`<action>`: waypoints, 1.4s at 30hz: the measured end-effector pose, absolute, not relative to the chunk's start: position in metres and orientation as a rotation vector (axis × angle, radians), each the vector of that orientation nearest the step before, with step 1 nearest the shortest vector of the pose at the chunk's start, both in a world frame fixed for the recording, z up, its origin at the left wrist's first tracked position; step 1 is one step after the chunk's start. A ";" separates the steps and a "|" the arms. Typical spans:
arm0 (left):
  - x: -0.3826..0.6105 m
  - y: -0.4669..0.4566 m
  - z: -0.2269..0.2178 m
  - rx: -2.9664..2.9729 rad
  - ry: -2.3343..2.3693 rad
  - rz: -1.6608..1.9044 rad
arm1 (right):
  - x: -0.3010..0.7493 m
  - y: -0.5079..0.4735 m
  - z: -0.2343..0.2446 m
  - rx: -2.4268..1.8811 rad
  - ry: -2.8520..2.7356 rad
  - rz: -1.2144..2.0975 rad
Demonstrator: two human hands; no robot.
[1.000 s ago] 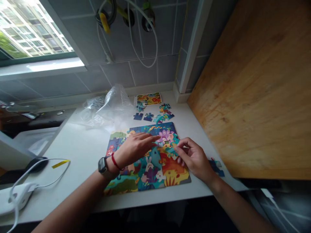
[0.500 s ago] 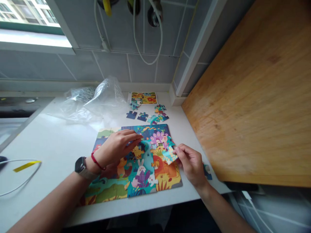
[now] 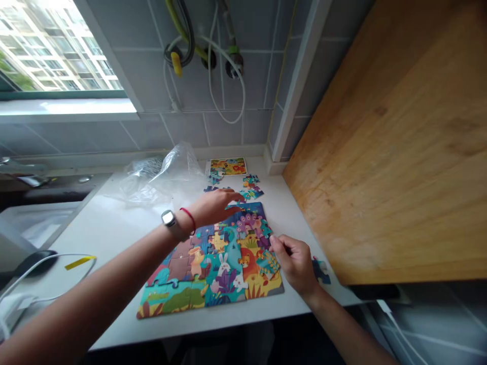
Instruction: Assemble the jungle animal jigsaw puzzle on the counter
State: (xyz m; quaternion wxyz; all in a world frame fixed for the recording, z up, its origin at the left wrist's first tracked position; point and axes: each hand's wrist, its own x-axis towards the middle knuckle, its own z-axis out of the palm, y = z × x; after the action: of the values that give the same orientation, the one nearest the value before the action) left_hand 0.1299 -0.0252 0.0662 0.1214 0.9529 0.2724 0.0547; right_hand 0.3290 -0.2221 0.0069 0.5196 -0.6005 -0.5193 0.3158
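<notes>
A colourful animal jigsaw puzzle [image 3: 213, 263] lies on the white counter [image 3: 114, 228]. My left hand [image 3: 215, 205], with a watch and a red string at the wrist, reaches across the puzzle's far edge. Its fingers are stretched out over the loose pieces [image 3: 251, 186] and hold nothing. My right hand [image 3: 294, 258] rests at the puzzle's right edge with curled fingers. It pinches a leaf-patterned piece [image 3: 268, 261] that lies tilted on the puzzle.
A crumpled clear plastic bag [image 3: 167, 170] and a small picture card [image 3: 227, 166] lie by the tiled wall. One loose piece [image 3: 320, 268] sits beside my right hand. A big wooden board [image 3: 399, 152] leans at the right. A white cable with a yellow tag [image 3: 78, 262] lies at the left.
My left hand has left the middle of the puzzle and reached away to the loose pieces. My right hand has brought its piece down onto the puzzle's right side. The camera has tilted up.
</notes>
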 end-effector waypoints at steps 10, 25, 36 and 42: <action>0.232 0.067 0.050 2.814 0.976 -0.098 | 0.326 -0.217 0.000 -1.371 -1.426 0.863; 0.166 0.086 0.053 2.834 1.075 0.029 | 0.326 -0.218 0.000 -1.314 -1.411 0.823; 0.111 0.097 0.065 2.739 1.121 -0.388 | 0.327 -0.219 0.001 -1.275 -1.392 0.796; 0.089 0.110 0.062 2.735 1.279 -0.408 | 0.327 -0.218 -0.001 -1.262 -1.390 0.812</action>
State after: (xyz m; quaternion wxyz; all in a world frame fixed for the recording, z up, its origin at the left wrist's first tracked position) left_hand 0.0887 0.1098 0.0616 0.0474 0.8967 0.4193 -0.1336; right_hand 0.3268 -0.2176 -0.0012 0.5208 -0.5267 -0.5802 0.3387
